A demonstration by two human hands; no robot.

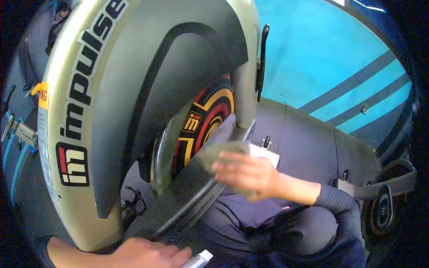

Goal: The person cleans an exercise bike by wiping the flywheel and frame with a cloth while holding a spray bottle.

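My right hand [252, 175] is just right of the middle of the frame, and its fingers are closed on a cloth [216, 153]. The cloth is grey-green and blurry, near the middle of the frame. It is close to the wheel [204, 120] of a big bike [129, 94], but I can't tell if it touches. The wheel is round, with red, yellow and black on it. The bike fills the upper left, and it says "impulse" in black letters down its gold side.

My left hand [147, 253] is at the bottom, left of the middle. Its fingers are bent around a grey thing [194, 261] with a white end. I can't tell what it is, because the bottom edge of the frame cuts it off.

A white block [264, 155] shows just behind my right hand. My knee [308, 230] is at the lower right, in dark pants. A bright blue wall [308, 58] is at the upper right, and a pedal [385, 210] is near the right edge.
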